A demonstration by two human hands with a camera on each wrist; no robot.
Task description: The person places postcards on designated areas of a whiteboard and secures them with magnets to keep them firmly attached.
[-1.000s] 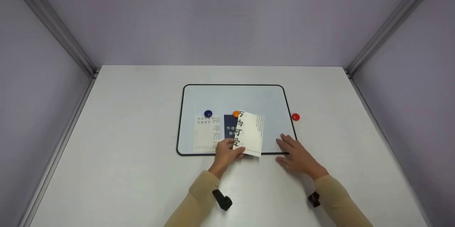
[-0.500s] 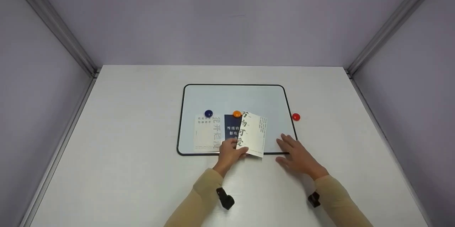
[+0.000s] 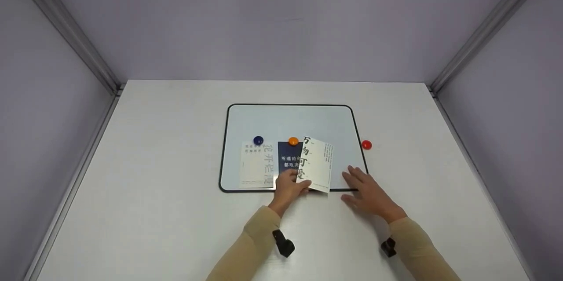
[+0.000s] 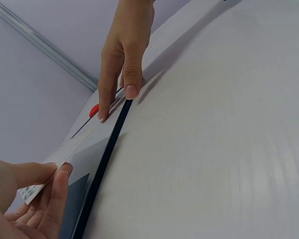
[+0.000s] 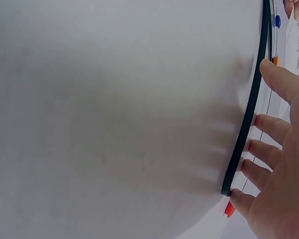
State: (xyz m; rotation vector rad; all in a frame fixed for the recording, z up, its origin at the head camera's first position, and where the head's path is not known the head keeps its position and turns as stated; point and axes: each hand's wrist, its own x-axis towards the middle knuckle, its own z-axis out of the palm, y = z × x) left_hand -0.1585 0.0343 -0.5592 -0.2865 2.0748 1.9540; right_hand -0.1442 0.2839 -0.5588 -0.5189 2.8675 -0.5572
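Observation:
My left hand pinches a white card with dark lettering by its lower left corner, thumb on top. The card is tilted and raised above the whiteboard, overlapping a navy card. That navy card lies on the board with an orange round magnet at its top. To its left a pale card lies under a dark blue magnet. My right hand rests at the board's lower right corner with fingers spread; in the right wrist view its fingertips touch near the black rim.
A red magnet lies just outside the board's right edge on the white table. Grey-lilac walls stand behind and on both sides. Black cameras are strapped to the wrists.
My left hand has slid the white card a little to the right, uncovering the orange magnet and more of the navy card. The right hand has stayed still.

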